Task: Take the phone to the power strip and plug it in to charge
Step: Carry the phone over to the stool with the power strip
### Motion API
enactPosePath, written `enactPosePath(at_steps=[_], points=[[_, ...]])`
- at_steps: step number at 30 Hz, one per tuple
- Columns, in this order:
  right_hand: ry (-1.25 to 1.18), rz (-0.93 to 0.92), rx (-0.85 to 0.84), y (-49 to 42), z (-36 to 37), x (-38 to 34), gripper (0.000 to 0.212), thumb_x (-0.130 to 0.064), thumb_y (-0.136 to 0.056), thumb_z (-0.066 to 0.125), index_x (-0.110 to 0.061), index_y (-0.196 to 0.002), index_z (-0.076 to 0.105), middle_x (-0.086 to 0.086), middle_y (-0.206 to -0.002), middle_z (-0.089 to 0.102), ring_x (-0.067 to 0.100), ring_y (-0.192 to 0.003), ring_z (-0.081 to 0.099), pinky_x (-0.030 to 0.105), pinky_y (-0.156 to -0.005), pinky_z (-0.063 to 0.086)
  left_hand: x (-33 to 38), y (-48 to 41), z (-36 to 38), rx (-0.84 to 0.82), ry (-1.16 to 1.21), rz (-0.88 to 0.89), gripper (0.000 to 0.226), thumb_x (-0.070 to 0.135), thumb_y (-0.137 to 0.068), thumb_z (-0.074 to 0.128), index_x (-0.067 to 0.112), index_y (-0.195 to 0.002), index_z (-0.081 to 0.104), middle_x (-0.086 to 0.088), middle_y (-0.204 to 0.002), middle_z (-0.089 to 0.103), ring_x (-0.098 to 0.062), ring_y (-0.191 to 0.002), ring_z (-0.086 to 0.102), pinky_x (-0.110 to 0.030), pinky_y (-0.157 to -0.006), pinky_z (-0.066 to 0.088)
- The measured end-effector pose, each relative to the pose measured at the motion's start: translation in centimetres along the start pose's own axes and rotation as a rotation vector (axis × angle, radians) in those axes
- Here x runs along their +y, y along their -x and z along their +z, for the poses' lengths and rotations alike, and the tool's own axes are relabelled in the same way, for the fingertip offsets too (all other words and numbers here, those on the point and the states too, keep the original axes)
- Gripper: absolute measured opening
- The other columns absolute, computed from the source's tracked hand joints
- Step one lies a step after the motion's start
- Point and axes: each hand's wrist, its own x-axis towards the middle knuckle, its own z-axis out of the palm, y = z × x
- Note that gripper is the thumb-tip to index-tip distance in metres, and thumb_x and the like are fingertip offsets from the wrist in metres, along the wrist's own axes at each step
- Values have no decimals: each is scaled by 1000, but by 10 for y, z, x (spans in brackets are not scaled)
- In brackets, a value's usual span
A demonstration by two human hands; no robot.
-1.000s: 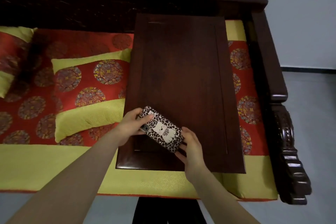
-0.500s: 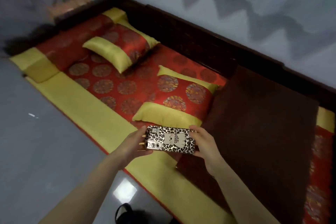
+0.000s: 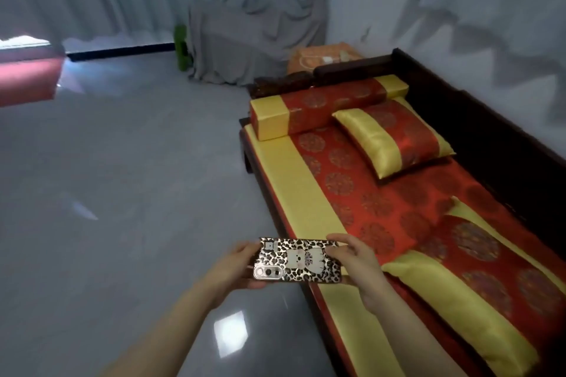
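Note:
The phone (image 3: 298, 261), in a leopard-print case with a cat figure on its back, lies level and sideways between both hands, camera end to the left. My left hand (image 3: 235, 266) grips that camera end and my right hand (image 3: 352, 257) grips the other end. The phone hangs above the grey floor beside the bench's front edge. At the far end of the bench stands an orange table (image 3: 324, 56) carrying a white object with a white cable; it looks like a power strip, too blurred to be sure.
A dark wooden bench (image 3: 496, 138) with a red and yellow cushion (image 3: 306, 193), a bolster (image 3: 321, 105) and pillows (image 3: 395, 138) fills the right side. Grey floor (image 3: 122, 193) spreads to the left. Grey draped furniture (image 3: 254, 40) stands at the back, a red surface (image 3: 27, 79) at far left.
The view has swung left from the dark tray table along the bench toward the room's far end. Both hands have kept hold of the phone, now carried level over the floor.

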Motion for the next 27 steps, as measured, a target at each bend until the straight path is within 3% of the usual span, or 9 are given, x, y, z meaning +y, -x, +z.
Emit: enactPosePath(at_steps=[5,9,12,16,22,27], points=[[41,-18,-65,-44,83,-46,16,-4,-83,67,-16,-93,71,2,-69,66,19,-60,61,40,-63,48,32,-38,-81,73,-5,5,19,24,-93,53,7,-95,61,-5,-77,70,-19,-59,71,-33,-57,61],[65,-38,-94,-107,140,-83,19,0,-84,64,-13,-96,70,2,-67,63,12,-53,63,25,-48,50,75,-81,-136,122,22,26,16,24,-92,55,9,-90,58,-4,-71,69,-17,-58,69,-31,-52,59],[38,-81,-109,-165,190,-118,21,6,-81,65,-9,-95,70,-2,-61,61,2,-43,61,16,-37,43,121,-123,-182,155,34,38,15,22,-92,55,9,-87,59,-3,-68,70,-19,-58,70,-30,-50,58],[20,-85,-121,-248,256,-179,21,5,-80,65,-8,-96,70,-4,-67,63,10,-59,64,22,-51,49,197,-189,-243,231,18,33,16,21,-91,57,9,-82,61,3,-56,69,-18,-53,70,-32,-50,59],[66,-119,-189,-358,366,-295,25,5,-81,64,-8,-102,69,0,-76,66,13,-69,66,28,-63,56,314,-271,-347,295,70,81,18,24,-92,55,6,-94,59,-11,-84,64,-24,-69,66,-31,-52,60],[70,-133,-262,-454,463,-383,25,5,-82,64,-10,-101,68,4,-81,68,11,-61,67,21,-45,55,403,-342,-441,280,110,94,15,24,-93,54,10,-92,57,-9,-82,66,-20,-62,69,-32,-57,61]])
